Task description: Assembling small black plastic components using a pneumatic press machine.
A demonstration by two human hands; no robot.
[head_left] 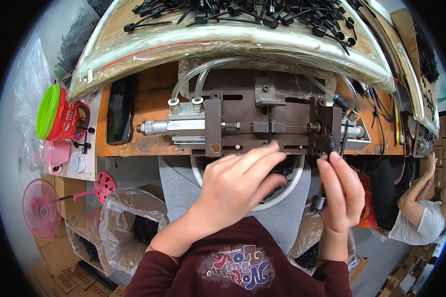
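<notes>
My left hand (235, 180) reaches to the front of a dark metal fixture (243, 81), its fingers stretched out and the thumb apart. The fingertips are beside the lower end of a thin black rod (270, 119) that stands across the fixture's small centre block. I cannot make out whether they touch it. My right hand (343, 193) is closed on black plastic stems (343, 141) with ribbed knobs, which poke out above and below the fingers. How many it holds is partly hidden. Silver air cylinders (188, 129) flank the block.
Many black knobbed stems (270, 20) lie on a plastic-wrapped board behind the fixture. A white-rimmed basin (199, 174) with black parts rests on my lap. A phone (120, 111), red tub (69, 116) and pink fan (42, 208) are at left. Another person (418, 218) sits at far right.
</notes>
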